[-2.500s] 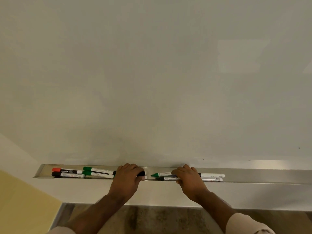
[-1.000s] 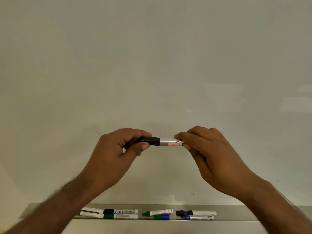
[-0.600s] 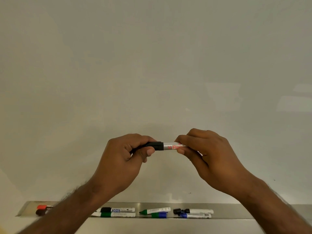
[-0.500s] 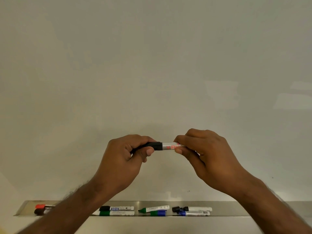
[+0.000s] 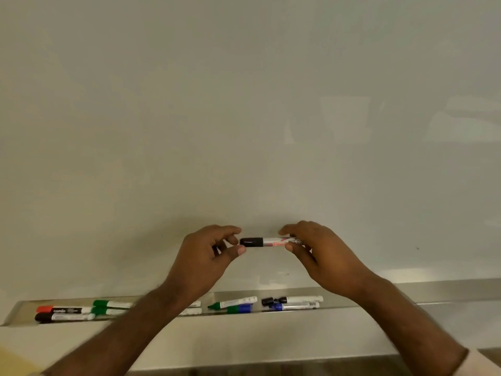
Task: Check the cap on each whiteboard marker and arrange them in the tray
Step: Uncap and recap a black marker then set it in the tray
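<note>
I hold a black-capped white whiteboard marker (image 5: 268, 242) level above the long metal tray (image 5: 379, 297), right hand (image 5: 322, 256) pinching its barrel, left hand (image 5: 208, 256) fingers loosely spread at the cap; pressing straight along the barrel should seat it.

1. You have bare tray (image 5: 393, 294) floor to the right of the black-capped marker (image 5: 292, 299)
2. Markers crowd the tray's left end, from the red-capped marker (image 5: 58, 310) onward
</note>
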{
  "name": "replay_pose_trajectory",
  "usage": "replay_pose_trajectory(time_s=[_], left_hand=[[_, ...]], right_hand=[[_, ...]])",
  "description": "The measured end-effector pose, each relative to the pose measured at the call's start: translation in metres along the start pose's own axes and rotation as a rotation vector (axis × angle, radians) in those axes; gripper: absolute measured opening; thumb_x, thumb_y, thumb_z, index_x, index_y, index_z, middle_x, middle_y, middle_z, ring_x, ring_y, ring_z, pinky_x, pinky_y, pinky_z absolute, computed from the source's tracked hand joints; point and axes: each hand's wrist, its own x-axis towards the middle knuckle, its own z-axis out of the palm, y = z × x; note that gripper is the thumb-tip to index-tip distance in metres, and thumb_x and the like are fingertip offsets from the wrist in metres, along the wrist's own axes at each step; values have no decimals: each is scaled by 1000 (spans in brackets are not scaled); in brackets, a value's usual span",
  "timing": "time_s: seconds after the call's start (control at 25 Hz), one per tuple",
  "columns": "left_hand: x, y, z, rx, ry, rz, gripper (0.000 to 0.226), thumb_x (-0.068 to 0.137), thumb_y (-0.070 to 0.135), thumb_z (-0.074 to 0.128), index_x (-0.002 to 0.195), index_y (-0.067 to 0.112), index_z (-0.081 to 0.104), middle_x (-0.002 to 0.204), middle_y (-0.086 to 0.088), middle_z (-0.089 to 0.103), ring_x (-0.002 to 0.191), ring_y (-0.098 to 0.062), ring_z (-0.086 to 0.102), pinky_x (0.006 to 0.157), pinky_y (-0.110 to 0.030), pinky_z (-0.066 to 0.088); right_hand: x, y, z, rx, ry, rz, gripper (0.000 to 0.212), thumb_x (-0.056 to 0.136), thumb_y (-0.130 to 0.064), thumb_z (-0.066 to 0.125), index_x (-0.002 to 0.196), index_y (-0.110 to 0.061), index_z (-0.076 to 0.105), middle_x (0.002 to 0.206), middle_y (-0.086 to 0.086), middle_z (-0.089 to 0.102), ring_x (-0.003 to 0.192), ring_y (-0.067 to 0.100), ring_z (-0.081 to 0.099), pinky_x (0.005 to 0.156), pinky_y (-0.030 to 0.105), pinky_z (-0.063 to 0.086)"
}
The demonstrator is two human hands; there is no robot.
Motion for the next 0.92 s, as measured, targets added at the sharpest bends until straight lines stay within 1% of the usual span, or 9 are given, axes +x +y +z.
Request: replay_pose_trajectory(time_s=[0.08,0.12,0.2,0.32,0.48,0.56,0.68,0.8,0.92], left_hand=[[-12,-30,12,105,-29,-49,24,78,31,75,101,36,68,84,18,66,72,-5,59,62,-11,45],[-20,-45,18,176,-61,-71,22,79,32,74,99,35,68,84,19,63,70,-4,59,62,-11,44],[-40,-76,32,284,-154,-129,18,82,31,71,99,33,68,87,19,58,70,-3,57,65,-14,43],[-67,-110,52,373,-258,-207,16,85,33,66,101,29,67,91,16,54,77,-6,53,69,-15,39],[-86,-134,68,419,-268,-302,12,85,35,65,96,32,66,91,15,53,82,-7,51,70,-18,36],[-91,-142,70,436,-218,-342,12,84,32,67,95,30,66,91,14,54,83,-6,52,70,-20,38],[-99,-154,62,449,-135,-420,12,82,29,70,93,24,68,92,9,60,83,-9,57,71,-24,46],[-112,-167,51,492,-128,-457,19,82,29,71,99,21,69,99,3,64,91,-15,61,80,-27,49],[-125,-175,39,551,-131,-473,24,83,32,69,105,20,68,106,1,66,98,-15,60,85,-28,47]], right_hand=[[-17,27,20,-127,16,57,18,93,-18,58,109,-23,64,91,-9,65,80,10,53,73,30,42],[-27,39,31,-192,19,91,16,92,-18,59,106,-24,65,88,-8,65,80,15,54,72,33,41],[-48,60,55,-300,-11,162,15,89,-17,62,101,-25,66,84,-7,66,79,19,55,72,35,40],[-74,82,91,-414,-64,275,22,80,-11,72,98,-23,69,85,-4,68,82,22,58,76,39,41],[-82,84,126,-436,-38,386,35,68,-3,79,97,-21,71,93,2,67,91,28,60,80,47,43],[-73,74,141,-413,-35,377,38,67,-6,79,101,-21,70,99,3,65,97,28,57,83,48,42],[-49,47,166,-369,-88,283,42,66,-17,81,106,-23,68,101,2,64,98,26,56,84,47,44],[-27,20,194,-339,-173,170,46,63,-20,82,106,-24,66,97,-2,64,94,23,56,81,42,47],[-11,1,221,-331,-242,85,41,61,-19,84,98,-23,67,89,-4,65,87,21,58,76,37,49]])
